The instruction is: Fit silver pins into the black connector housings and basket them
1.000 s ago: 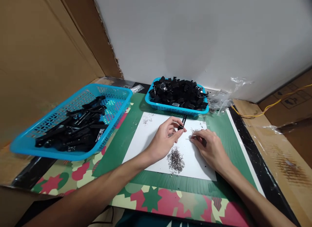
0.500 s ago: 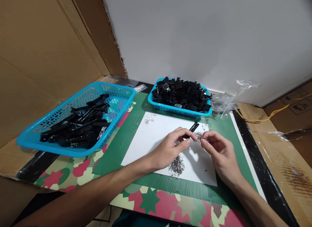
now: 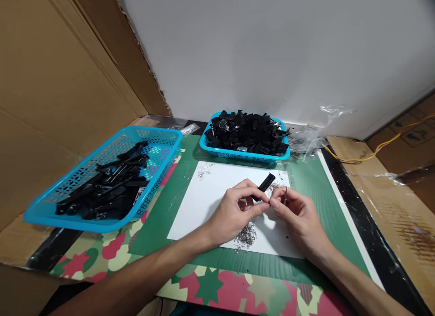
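My left hand (image 3: 239, 212) is closed, with a slim black plastic piece (image 3: 266, 184) sticking out beyond its fingers, up and to the right. Its thumb and index fingertips meet the fingertips of my right hand (image 3: 301, 216), and whatever lies between them is too small to make out. In my right fingers a thin metal piece (image 3: 286, 194) points upward. Below the hands, a pile of small metal clips (image 3: 245, 237) rests on the white sheet (image 3: 210, 207). A second heap of small metal parts (image 3: 274, 188) shows behind the fingers.
A blue basket (image 3: 176, 146) with long black parts (image 3: 115, 184) stands at left. Another blue basket (image 3: 244, 155), heaped with small black parts (image 3: 251, 130), is at the back. Scattered metal bits (image 3: 204, 171) lie on the sheet's far-left corner. Clear plastic bags (image 3: 306, 141) sit back right.
My hands have come together at the fingertips. The black plastic piece has turned and now shows a broader face. The view has shifted slightly.
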`<state>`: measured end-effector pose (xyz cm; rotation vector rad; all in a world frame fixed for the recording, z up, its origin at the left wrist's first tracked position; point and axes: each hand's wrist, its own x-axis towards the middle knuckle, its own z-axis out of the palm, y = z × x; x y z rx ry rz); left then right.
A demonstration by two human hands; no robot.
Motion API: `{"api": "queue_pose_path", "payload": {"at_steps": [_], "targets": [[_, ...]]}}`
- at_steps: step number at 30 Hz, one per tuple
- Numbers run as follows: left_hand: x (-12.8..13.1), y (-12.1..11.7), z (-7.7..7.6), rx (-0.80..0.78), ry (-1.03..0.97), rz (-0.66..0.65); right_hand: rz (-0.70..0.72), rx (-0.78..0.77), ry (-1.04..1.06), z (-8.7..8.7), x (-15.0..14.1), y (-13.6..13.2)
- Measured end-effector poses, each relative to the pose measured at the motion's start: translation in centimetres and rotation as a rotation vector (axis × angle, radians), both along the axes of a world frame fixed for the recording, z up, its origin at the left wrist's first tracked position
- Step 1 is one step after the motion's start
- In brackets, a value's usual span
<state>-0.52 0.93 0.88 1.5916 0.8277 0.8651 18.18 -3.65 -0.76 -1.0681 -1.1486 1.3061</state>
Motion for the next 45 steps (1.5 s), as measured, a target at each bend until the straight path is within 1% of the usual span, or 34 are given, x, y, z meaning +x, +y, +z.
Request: {"api": "queue_pose_path", "payload": {"at_steps": [2,6,11,13,15,17,22,25,27,29,31,34,35,37,41,45], "targets": [[-0.1,-0.1,0.1,-0.011,0.004,-0.013,-0.013,0.040,-0.066,0.4,0.1,-0.1],[-0.3,-0.2,0.1,-0.016,-0.005,-0.012,-0.062,0.156,-0.268,0.6,0.2,-0.6],[-0.4,-0.1,0.0,0.044,0.007,0.029,-0.091,0.308,-0.415,0.5,0.3,-0.8],[-0.5,-0.1,-0.1,0.076,0.040,0.039,-0.126,0.360,-0.479,0.7,0.5,-0.7],[-0.6,-0.1,-0.2,0.137,0.098,0.046,-0.170,0.416,-0.550,1.0,0.7,-0.5],[-0.6,-0.1,-0.3,0.241,0.163,0.057,-0.178,0.488,-0.624,1.3,1.0,-0.4],[-0.7,-0.6,-0.7,0.570,0.229,0.099,-0.089,0.706,-0.751,1.2,1.1,-0.6],[-0.6,-0.8,-0.8,0.641,0.255,0.101,-0.079,0.755,-0.780,1.0,0.8,-0.6],[-0.6,-0.7,-0.8,0.635,0.282,0.110,-0.070,0.737,-0.791,1.0,0.8,-0.5],[-0.7,-0.7,-0.8,0.605,0.310,0.127,-0.070,0.669,-0.807,1.2,1.4,-0.4],[-0.8,-0.5,-0.7,0.555,0.326,0.150,-0.107,0.545,-0.838,1.3,2.4,-0.1],[-0.8,-0.2,-0.5,0.471,0.304,0.187,-0.165,0.291,-0.899,1.3,4.2,0.5],[-0.8,-0.1,-0.5,0.449,0.293,0.199,-0.158,0.219,-0.914,1.2,4.7,0.7],[-0.8,0.1,-0.4,0.419,0.280,0.209,-0.117,0.127,-0.918,1.0,5.2,0.9],[-0.7,0.2,-0.3,0.401,0.291,0.181,-0.022,0.079,-0.909,0.5,4.7,1.0],[-0.7,0.0,-0.4,0.414,0.321,0.139,-0.016,0.098,-0.942,0.2,3.8,0.9]]}}
